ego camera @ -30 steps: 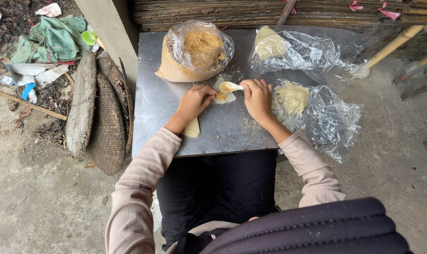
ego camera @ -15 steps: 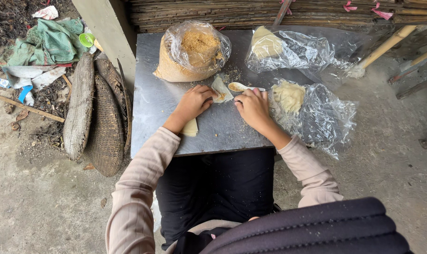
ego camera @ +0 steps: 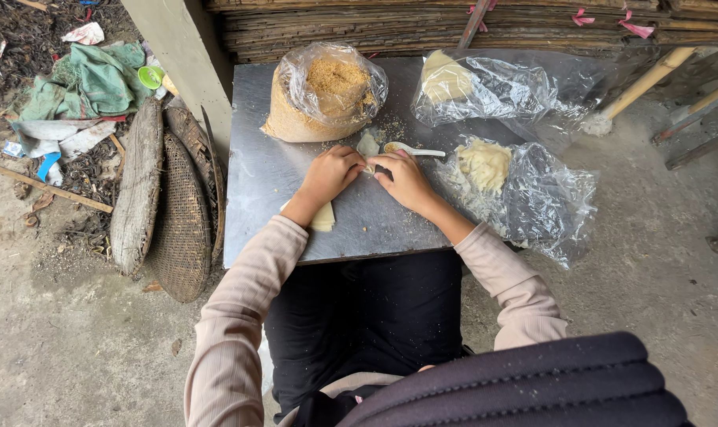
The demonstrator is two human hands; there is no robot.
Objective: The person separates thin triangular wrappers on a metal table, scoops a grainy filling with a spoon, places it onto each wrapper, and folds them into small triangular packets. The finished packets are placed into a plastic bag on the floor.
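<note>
Both of your hands meet over a pale wrapper [ego camera: 368, 147] on the metal surface [ego camera: 256, 170], left hand [ego camera: 333, 170] and right hand [ego camera: 406, 178] with fingers curled, pinching it. A white spoon [ego camera: 410, 149] lies just beyond, near the bag of brown crumbs [ego camera: 323, 95].

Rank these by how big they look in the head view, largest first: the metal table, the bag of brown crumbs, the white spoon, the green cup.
1. metal table
2. bag of brown crumbs
3. white spoon and green cup: too close to rank; the spoon is longer but thin, and the cup lies farther off on the ground.
</note>
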